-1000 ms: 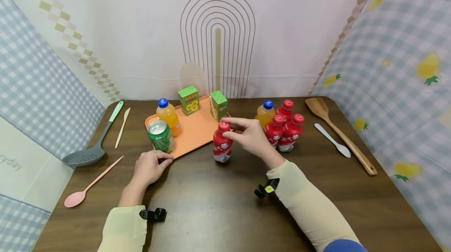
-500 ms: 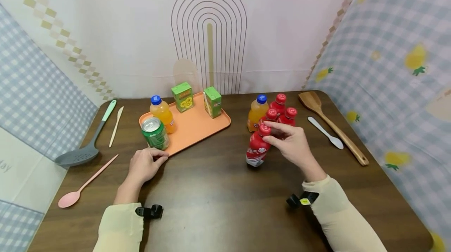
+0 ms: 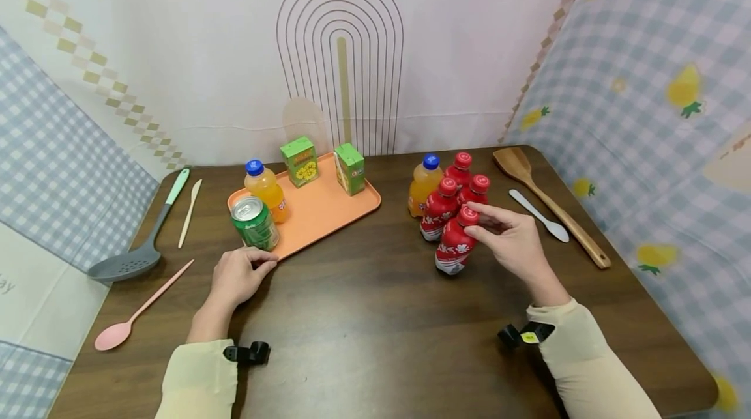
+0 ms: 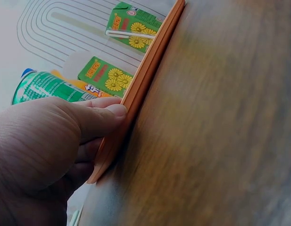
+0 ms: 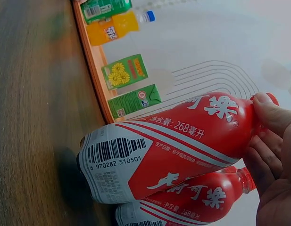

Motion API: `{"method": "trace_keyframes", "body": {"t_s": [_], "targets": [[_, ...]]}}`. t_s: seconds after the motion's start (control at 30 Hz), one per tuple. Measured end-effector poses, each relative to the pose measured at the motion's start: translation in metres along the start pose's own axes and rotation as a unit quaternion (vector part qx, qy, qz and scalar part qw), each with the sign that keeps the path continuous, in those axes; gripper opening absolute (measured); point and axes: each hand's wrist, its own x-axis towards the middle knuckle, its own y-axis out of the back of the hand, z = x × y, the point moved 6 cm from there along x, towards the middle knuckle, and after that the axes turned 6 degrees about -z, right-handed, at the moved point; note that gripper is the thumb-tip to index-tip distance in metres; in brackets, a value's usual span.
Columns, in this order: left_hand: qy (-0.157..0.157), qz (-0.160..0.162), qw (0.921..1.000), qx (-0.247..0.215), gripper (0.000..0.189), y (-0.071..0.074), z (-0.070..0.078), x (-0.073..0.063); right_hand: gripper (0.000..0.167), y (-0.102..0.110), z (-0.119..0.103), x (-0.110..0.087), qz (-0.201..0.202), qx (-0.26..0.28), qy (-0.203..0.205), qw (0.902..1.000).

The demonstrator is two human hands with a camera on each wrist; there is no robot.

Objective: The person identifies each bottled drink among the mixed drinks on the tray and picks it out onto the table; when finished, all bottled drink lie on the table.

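Observation:
My right hand (image 3: pixel 517 244) pinches a red cola bottle (image 3: pixel 454 247) by its neck and cap, thumb on one side and fingers on the other. The bottle leans slightly, its base close over the table, in front of several other red cola bottles (image 3: pixel 438 212). In the right wrist view the held bottle (image 5: pixel 183 136) shows its white barcode panel. At the near left corner of an orange tray (image 3: pixel 319 223), my left hand (image 3: pixel 237 277) grips the rim; the left wrist view has the thumb on the tray's edge (image 4: pixel 141 80). A green can (image 3: pixel 256 227) stands just beyond this hand.
On the tray are an orange-drink bottle (image 3: pixel 266 189) and two green drink cartons (image 3: pixel 301 165). Another orange-drink bottle (image 3: pixel 424 187) stands beside the red ones. A wooden spatula (image 3: pixel 548 204) and white spoon (image 3: pixel 538 215) lie right; a slotted turner (image 3: pixel 132 262), knife (image 3: pixel 190 214) and pink spoon (image 3: pixel 137 311) lie left.
My right hand has carried the red cola bottle rightward from the tray's near right side to the group of red bottles. My left hand stays at the tray corner; the head view shifted slightly.

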Motion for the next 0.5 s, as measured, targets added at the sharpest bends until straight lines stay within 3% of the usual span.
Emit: {"method": "trace_keyframes", "body": {"t_s": [0.2, 0.5], "targets": [[-0.001, 0.001, 1.0000, 0.001, 0.007, 0.000, 0.001, 0.000, 0.037, -0.003, 0.001, 0.001, -0.013, 0.017, 0.012, 0.9997], [-0.004, 0.002, 1.0000, 0.001, 0.007, 0.001, 0.000, 0.000, 0.038, -0.010, 0.001, 0.003, -0.034, -0.001, 0.028, 0.9990]]}}
